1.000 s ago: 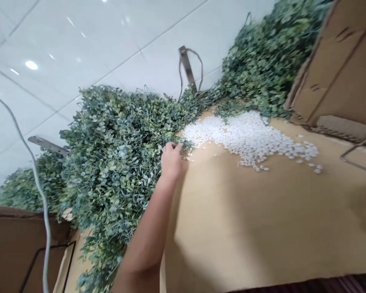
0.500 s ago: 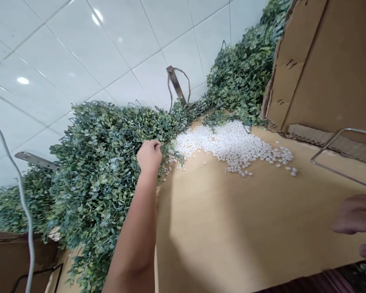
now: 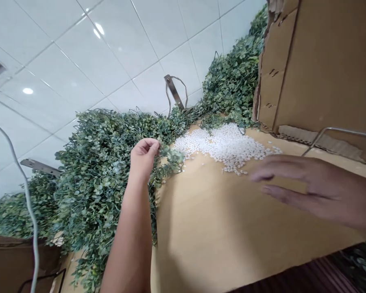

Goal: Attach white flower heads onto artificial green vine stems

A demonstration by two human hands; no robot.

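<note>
My left hand (image 3: pixel 144 156) pinches a sprig of artificial greenery (image 3: pixel 171 158) between thumb and fingers, at the right edge of a large heap of artificial leaves (image 3: pixel 100 175). The sprig's leafy end reaches over the board, close to a pile of small white plastic pieces (image 3: pixel 228 142). From the right my right hand (image 3: pixel 305 189) extends above the board, fingers and thumb apart with nothing between them. It is slightly blurred, and its fingertips are near the front of the white pile without a visible grip on any piece.
The tan board (image 3: pixel 201 228) carries the pile. At right stands a cardboard box (image 3: pixel 326 69) with a bent metal wire handle (image 3: pixel 347 131) before it. More greenery (image 3: pixel 232 77) lies behind, by a metal bracket (image 3: pixel 174 91) and tiled wall (image 3: pixel 110 53). A white cable (image 3: pixel 27 195) hangs left.
My right hand has come in from the right edge towards the white pile, fingers spread. My left hand has drawn slightly left, and the sprig now stands out over the board. The view shifted slightly.
</note>
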